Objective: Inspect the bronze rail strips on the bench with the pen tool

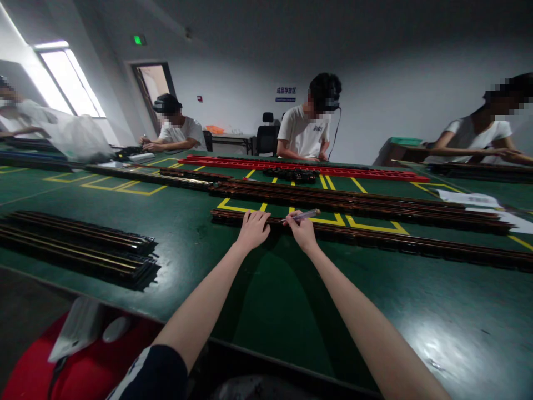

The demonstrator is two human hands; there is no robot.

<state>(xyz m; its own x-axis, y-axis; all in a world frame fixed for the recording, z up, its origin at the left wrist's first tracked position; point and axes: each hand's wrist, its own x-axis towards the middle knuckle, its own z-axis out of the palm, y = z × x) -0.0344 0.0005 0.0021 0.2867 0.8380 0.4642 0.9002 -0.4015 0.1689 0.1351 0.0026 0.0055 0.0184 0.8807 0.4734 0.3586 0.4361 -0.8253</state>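
Note:
A long, dark strip with copper-coloured lines point(375, 236) lies across the table in front of me. My left hand point(253, 229) rests on it near its left end, fingers stretched out over the top. Just to the right, my right hand point(301, 230) is closed around a slim pen-like tool point(308, 214) with a pale, translucent handle. The tool's thin tip points left, down at the strip; whether it touches cannot be made out. Behind this strip lies a bundle of similar strips point(353, 199).
More dark strips point(75, 241) lie at the left on the green table point(191, 239), marked with yellow tape. Red ladder-like rails point(353, 169), a dark clump of parts point(291, 175), papers point(470, 198) and a plastic bag point(81, 139) are farther back. Several people sit or stand around.

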